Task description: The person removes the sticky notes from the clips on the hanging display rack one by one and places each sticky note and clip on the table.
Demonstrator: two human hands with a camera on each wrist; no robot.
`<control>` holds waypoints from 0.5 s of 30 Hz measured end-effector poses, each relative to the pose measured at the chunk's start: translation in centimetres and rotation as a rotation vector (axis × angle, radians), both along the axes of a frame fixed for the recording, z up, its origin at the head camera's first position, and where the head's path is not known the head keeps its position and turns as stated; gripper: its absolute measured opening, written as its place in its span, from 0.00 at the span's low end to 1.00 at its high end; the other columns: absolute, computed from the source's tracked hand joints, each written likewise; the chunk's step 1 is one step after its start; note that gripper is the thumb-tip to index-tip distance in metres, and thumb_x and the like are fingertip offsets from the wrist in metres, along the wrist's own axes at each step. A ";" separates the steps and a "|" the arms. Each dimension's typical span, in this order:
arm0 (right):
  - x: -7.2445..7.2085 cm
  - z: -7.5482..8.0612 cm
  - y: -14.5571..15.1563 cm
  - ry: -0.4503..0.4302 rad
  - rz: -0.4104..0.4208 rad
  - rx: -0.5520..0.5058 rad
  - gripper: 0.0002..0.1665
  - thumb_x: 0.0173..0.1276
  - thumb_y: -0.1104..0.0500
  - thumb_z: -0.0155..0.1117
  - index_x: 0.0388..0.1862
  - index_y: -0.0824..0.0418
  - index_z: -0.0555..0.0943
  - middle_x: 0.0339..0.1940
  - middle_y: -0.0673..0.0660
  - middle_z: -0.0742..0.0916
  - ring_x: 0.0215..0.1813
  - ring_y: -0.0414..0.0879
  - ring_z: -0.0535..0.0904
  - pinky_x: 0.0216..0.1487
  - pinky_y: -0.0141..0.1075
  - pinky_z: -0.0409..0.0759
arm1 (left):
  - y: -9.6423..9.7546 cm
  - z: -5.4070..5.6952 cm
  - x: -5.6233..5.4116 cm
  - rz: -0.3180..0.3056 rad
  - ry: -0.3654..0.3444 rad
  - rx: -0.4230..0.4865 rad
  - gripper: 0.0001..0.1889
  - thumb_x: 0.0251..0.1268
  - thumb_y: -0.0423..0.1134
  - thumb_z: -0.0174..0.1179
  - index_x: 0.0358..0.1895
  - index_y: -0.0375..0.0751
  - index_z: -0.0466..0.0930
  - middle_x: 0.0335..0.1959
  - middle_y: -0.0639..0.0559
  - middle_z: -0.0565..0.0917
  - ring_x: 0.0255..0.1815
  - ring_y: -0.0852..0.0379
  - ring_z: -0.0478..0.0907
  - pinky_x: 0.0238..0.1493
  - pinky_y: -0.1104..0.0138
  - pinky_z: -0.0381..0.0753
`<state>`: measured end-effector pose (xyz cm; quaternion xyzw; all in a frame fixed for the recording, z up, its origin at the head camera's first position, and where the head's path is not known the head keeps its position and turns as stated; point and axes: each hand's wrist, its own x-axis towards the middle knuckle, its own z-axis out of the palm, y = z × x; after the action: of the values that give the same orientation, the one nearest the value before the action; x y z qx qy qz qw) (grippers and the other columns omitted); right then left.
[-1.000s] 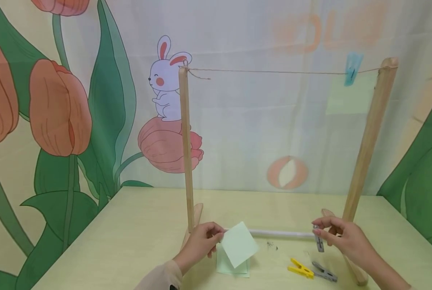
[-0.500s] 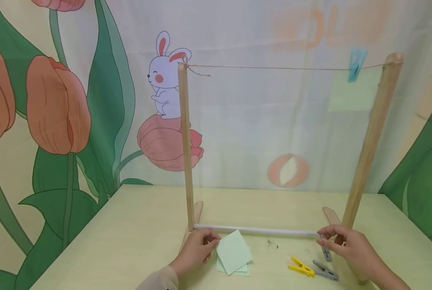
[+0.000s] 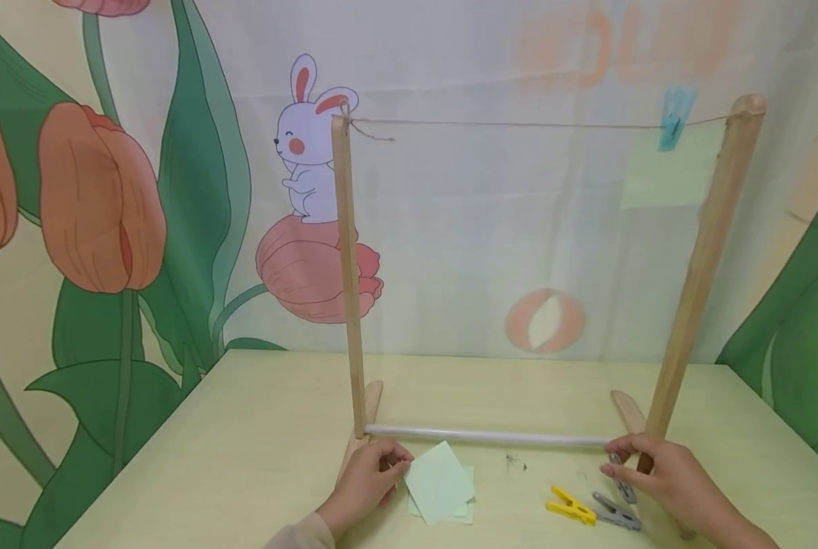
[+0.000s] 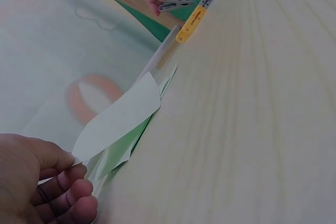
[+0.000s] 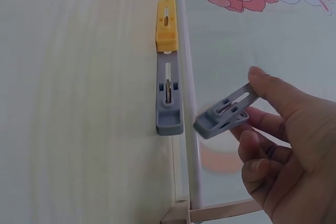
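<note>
From my screen, the left post (image 3: 348, 282) comes first, then the left hand (image 3: 370, 479), thumb and forefinger pinching one corner of a pale green sheet (image 3: 441, 480), which tilts above a pile (image 3: 466, 509) of like sheets. I'd hold that corner lightly and draw the sheet well clear before raising it, lest another cling or the paper crease. Right of the pile, on the near side of the bar (image 3: 491, 437), a yellow peg (image 3: 573, 506) and a spare peg (image 3: 617, 512) lie end to end. The right hand (image 3: 665, 469) grasps a grey peg (image 5: 218, 117) at its handle end; I'd set thumb and finger squarely on the handles so a squeeze won't twist it loose. Higher, beside the right post (image 3: 704, 244), a blue peg (image 3: 674, 122) clips a hung sheet (image 3: 669, 175) to the cord (image 3: 505, 124). I make out no container: pile and loose pegs rest straight on the table (image 3: 278, 412).
</note>
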<state>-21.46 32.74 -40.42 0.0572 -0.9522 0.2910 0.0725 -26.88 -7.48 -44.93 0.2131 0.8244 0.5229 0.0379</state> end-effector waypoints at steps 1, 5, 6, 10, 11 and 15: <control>0.0 -0.1 0.0 0.006 0.007 0.002 0.18 0.58 0.50 0.71 0.43 0.60 0.84 0.32 0.49 0.84 0.23 0.32 0.66 0.22 0.27 0.67 | 0.0 -0.1 0.0 -0.001 0.001 -0.001 0.07 0.68 0.33 0.55 0.40 0.32 0.80 0.22 0.51 0.77 0.11 0.66 0.66 0.12 0.78 0.68; 0.0 -0.5 0.0 0.029 0.046 0.001 0.19 0.58 0.51 0.71 0.44 0.61 0.84 0.32 0.49 0.85 0.21 0.31 0.66 0.21 0.27 0.68 | -0.2 -0.1 0.1 -0.004 0.004 -0.008 0.07 0.68 0.34 0.55 0.41 0.33 0.80 0.23 0.50 0.77 0.12 0.67 0.66 0.13 0.78 0.68; -0.1 -0.6 0.0 0.026 0.050 0.002 0.19 0.58 0.51 0.71 0.44 0.61 0.84 0.32 0.49 0.85 0.21 0.31 0.65 0.21 0.27 0.68 | -0.2 -0.1 0.2 -0.003 0.005 -0.011 0.07 0.68 0.34 0.56 0.41 0.33 0.80 0.23 0.50 0.77 0.12 0.67 0.66 0.13 0.78 0.68; -0.2 -1.0 -0.2 -0.001 0.048 0.018 0.21 0.58 0.50 0.71 0.45 0.61 0.84 0.32 0.49 0.86 0.21 0.32 0.66 0.21 0.27 0.68 | -0.2 0.0 0.2 -0.003 0.004 -0.014 0.07 0.69 0.34 0.56 0.41 0.33 0.80 0.22 0.50 0.77 0.12 0.66 0.66 0.13 0.78 0.68; -0.2 -1.0 -0.3 -0.009 0.041 0.024 0.21 0.58 0.50 0.71 0.45 0.61 0.84 0.32 0.49 0.85 0.21 0.32 0.66 0.21 0.27 0.67 | -0.2 -0.1 0.2 -0.004 0.002 -0.012 0.07 0.69 0.34 0.55 0.41 0.33 0.80 0.23 0.50 0.77 0.12 0.66 0.66 0.13 0.78 0.68; -0.3 -1.3 -0.3 -0.021 0.031 0.045 0.20 0.57 0.50 0.72 0.45 0.61 0.84 0.33 0.49 0.85 0.21 0.33 0.65 0.22 0.27 0.67 | -0.1 -0.3 0.2 -0.008 -0.007 -0.001 0.07 0.69 0.34 0.55 0.41 0.33 0.79 0.23 0.49 0.77 0.12 0.66 0.66 0.13 0.78 0.68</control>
<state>-21.74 32.44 -41.73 0.0706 -0.9583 0.2712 0.0569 -26.65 -7.62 -45.21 0.2146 0.8237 0.5230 0.0432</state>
